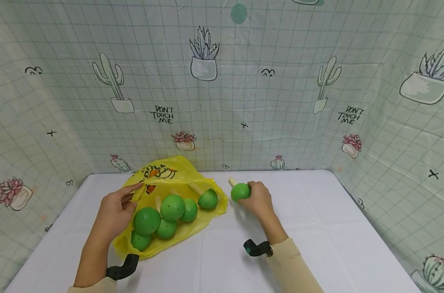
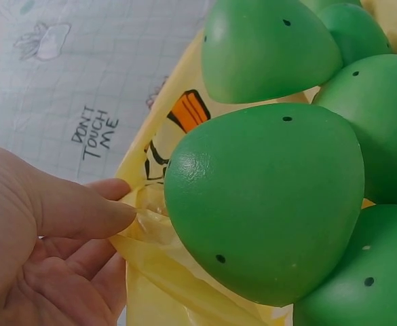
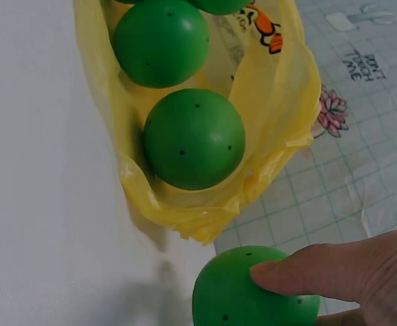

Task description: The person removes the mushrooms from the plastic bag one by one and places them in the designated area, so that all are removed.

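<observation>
My right hand (image 1: 259, 199) grips a green toy mushroom (image 1: 239, 192) by its rounded cap, its pale stem pointing up and away. In the right wrist view the thumb (image 3: 307, 272) presses on the black-dotted cap. Just left of it, a yellow plastic bag (image 1: 203, 228) lies on its side with its mouth spread toward me. Several more green toy mushrooms (image 1: 172, 207) lie inside it, caps toward the opening, some stems showing behind. My left hand (image 1: 116, 211) pinches the bag's left edge between thumb and fingers, as the left wrist view shows, close beside the nearest cap (image 2: 266, 204).
A white-covered table (image 1: 335, 228) carries everything. Behind it and along both sides hangs a pale grid curtain (image 1: 222, 101) printed with cacti and lettering. A black wrist device (image 1: 123, 268) sits on the left wrist, and another (image 1: 256, 247) on the right.
</observation>
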Motion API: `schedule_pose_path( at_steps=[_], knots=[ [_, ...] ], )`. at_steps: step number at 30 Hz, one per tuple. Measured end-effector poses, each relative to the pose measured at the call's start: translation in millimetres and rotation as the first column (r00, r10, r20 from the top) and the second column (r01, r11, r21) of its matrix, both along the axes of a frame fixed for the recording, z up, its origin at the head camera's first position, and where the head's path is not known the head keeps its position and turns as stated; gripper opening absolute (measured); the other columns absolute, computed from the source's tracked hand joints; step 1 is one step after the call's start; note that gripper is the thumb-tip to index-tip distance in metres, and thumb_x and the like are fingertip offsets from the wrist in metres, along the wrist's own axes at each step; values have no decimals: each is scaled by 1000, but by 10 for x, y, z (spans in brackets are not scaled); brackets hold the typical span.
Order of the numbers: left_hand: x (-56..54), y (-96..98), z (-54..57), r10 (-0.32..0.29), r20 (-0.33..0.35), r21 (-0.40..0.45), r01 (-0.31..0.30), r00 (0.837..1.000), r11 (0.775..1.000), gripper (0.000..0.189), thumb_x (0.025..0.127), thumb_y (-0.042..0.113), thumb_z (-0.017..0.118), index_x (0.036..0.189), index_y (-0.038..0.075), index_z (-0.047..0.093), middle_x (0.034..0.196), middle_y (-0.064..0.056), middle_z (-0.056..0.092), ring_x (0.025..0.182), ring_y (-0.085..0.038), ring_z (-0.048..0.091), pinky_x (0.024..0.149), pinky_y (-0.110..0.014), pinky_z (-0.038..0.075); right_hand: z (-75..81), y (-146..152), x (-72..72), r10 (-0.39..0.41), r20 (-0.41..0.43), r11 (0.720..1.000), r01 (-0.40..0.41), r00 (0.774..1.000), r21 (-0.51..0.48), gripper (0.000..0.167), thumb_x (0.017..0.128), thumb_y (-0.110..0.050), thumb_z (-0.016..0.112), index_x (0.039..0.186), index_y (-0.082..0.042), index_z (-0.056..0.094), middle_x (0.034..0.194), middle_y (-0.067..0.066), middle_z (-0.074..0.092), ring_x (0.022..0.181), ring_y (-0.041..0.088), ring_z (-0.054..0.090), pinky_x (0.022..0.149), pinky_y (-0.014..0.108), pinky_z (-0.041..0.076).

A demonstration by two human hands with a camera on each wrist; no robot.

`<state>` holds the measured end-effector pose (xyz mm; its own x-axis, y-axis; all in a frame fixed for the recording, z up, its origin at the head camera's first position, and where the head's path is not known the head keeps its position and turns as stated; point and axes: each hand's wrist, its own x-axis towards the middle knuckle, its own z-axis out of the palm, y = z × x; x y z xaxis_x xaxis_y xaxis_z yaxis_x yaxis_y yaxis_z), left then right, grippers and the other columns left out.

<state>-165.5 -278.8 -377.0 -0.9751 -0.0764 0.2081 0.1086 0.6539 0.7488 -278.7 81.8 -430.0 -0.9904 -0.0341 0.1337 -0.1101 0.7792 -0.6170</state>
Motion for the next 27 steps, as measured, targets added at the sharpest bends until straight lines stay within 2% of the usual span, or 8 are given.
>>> schedule_pose_path(
  at_steps=[6,12,19,27],
  knots=[
    [1,-12,-3,-5,-6,-4,5,1000,1000,52,99,-14,54,150,-4,54,147,-36,52,128,-49,60,93,-45,60,-42,-34,6,-1,43,1000,1,999,8,67,78,-14,92,131,15,63,118,27,65,108,40,62,96,55,55],
    [8,-16,-1,-18,-29,1,18,999,1000,51,99,-16,53,148,-5,55,144,-36,55,125,-48,63,90,-42,62,-55,-46,8,-14,30,1000,14,999,14,64,77,-13,93,127,15,65,115,26,66,106,39,63,94,54,56],
    [3,-9,-4,-8,-4,-9,8,1000,1000,51,99,-15,54,150,-4,54,146,-34,54,127,-49,61,94,-47,60,-44,-41,21,1,41,1000,-2,999,21,71,77,-15,92,134,15,61,122,29,65,113,42,62,98,55,53],
    [-20,-21,-14,-2,2,-26,2,1000,1000,52,99,-14,54,151,-4,53,146,-36,53,127,-50,61,94,-48,60,-25,-28,43,21,44,999,-23,999,25,73,79,-18,92,136,15,59,126,30,65,115,43,61,99,55,53]
  ],
)
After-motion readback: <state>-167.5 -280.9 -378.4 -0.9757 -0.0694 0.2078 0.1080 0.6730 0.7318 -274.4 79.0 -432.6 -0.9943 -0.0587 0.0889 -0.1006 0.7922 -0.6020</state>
